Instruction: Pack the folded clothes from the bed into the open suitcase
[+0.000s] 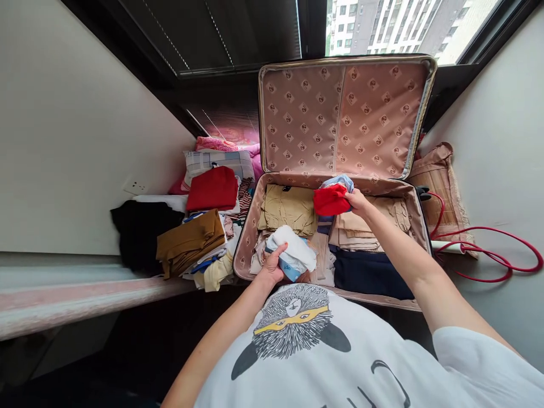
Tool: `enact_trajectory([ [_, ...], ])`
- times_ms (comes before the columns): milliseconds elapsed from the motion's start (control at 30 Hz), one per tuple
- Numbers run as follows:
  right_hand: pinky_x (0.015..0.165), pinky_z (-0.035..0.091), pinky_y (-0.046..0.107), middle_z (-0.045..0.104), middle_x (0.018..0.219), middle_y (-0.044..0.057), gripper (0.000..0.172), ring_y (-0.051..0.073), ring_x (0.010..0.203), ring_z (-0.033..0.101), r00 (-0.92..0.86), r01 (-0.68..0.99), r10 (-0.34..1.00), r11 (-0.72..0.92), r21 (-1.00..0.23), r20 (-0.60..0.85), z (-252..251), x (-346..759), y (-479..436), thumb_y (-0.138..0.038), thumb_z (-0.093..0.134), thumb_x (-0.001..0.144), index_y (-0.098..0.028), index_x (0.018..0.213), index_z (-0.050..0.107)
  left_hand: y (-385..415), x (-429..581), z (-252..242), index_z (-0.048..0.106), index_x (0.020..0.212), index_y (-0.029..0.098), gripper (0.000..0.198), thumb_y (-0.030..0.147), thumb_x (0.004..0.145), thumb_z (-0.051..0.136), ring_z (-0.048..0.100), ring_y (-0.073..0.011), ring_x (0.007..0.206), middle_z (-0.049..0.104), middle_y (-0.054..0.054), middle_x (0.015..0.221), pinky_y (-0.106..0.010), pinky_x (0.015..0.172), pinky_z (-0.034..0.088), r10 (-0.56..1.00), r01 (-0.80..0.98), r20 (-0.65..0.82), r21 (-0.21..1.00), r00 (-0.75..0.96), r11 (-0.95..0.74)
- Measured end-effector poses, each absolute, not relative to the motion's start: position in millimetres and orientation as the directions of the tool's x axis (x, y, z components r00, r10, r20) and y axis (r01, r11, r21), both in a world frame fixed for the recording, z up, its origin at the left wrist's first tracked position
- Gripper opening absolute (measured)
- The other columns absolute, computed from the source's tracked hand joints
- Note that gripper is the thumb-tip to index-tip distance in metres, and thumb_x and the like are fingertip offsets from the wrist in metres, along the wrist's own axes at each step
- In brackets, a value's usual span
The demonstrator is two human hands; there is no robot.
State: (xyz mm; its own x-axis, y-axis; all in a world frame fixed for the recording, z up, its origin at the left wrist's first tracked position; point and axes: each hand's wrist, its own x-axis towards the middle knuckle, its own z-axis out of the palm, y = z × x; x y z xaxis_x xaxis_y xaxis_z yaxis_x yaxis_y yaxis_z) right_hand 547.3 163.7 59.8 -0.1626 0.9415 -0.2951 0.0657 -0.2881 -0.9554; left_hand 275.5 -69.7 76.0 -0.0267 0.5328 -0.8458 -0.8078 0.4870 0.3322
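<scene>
Suitcase [306, 113] is lying open before the person, its patterned pink lid standing upright beyond both hands. Left hand [274, 265] is gripping a white and blue bundle [293, 246], thumb on top; the bundle is sitting just to the right of the thumb, over the near left part of the case. Right hand [359, 203] is closing on a red cloth [331, 199], fingers narrow; the cloth is hanging to the left of the fingertips, over the far middle of the case. Light blue cloth [340, 180] is showing just behind the red one, near the same fingers; whether the hand is gripping it too, cannot tell.

Beyond the left hand, a khaki folded stack [289, 207] is resting in the case. Below the right hand and wrist, beige folded clothes [355, 232] are lying, with a navy folded piece [369, 275] nearer the body. Well to the left of the left hand, outside the case, brown [189, 241], dark red [212, 190] and black garments [144, 232] are piling up. Far right of the right hand, a red cord [505, 229] is looping.
</scene>
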Motion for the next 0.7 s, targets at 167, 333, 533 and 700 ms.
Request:
enact_trajectory([
  [167, 0.093, 0.053, 0.046, 0.071, 0.121, 0.015, 0.045, 0.033, 0.111, 0.065, -0.567, 0.29, 0.824, 0.184, -0.939, -0.013, 92.2, 493.9, 56.2, -0.041, 0.07, 0.076, -0.016, 0.114, 0.072, -52.1, 301.6, 88.1, 0.067, 0.128, 0.017, 0.04, 0.036, 0.093, 0.07, 0.07, -0.0363, 0.116, 0.079, -0.013, 0.103, -0.055, 0.107, 0.052, 0.556, -0.837, -0.826, 0.232, 0.099, 0.495],
  [333, 0.101, 0.042, 0.061, 0.027, 0.168, 0.024, 0.083, 0.046, 0.142, 0.036, -0.697, 0.613, 0.712, 0.532, -0.584, -0.083, 99.9, 452.3, -36.3, -0.026, 0.068, 0.072, -0.016, 0.152, 0.048, -55.9, 310.1, 105.5, 0.067, 0.125, 0.014, 0.039, 0.042, 0.101, 0.057, 0.063, -0.0352, 0.129, 0.077, -0.016, 0.111, -0.049, 0.113, 0.048, 0.683, -0.874, -0.707, 0.2, 0.184, 0.443],
  [533, 0.1, 0.043, 0.056, 0.044, 0.157, 0.024, 0.062, 0.042, 0.141, 0.037, -0.766, 0.543, 0.642, 0.661, -0.519, 0.016, 122.9, 450.0, -29.2, -0.031, 0.067, 0.077, -0.013, 0.135, 0.058, -58.7, 297.6, 111.4, 0.07, 0.117, 0.013, 0.029, 0.018, 0.091, 0.06, 0.066, -0.0301, 0.126, 0.078, -0.012, 0.109, -0.04, 0.116, 0.046, 0.718, -0.881, -0.682, 0.246, 0.139, 0.405],
  [700, 0.102, 0.045, 0.057, 0.05, 0.152, 0.022, 0.071, 0.04, 0.14, 0.039, -0.793, 0.406, 0.572, 0.752, -0.519, 0.209, 142.8, 439.9, -36.3, -0.029, 0.065, 0.08, -0.016, 0.147, 0.048, -61.5, 278.8, 124.5, 0.072, 0.103, 0.014, 0.024, 0.025, 0.089, 0.056, 0.066, -0.0364, 0.123, 0.077, -0.016, 0.101, -0.047, 0.112, 0.05, 0.756, -0.873, -0.64, 0.28, 0.139, 0.398],
])
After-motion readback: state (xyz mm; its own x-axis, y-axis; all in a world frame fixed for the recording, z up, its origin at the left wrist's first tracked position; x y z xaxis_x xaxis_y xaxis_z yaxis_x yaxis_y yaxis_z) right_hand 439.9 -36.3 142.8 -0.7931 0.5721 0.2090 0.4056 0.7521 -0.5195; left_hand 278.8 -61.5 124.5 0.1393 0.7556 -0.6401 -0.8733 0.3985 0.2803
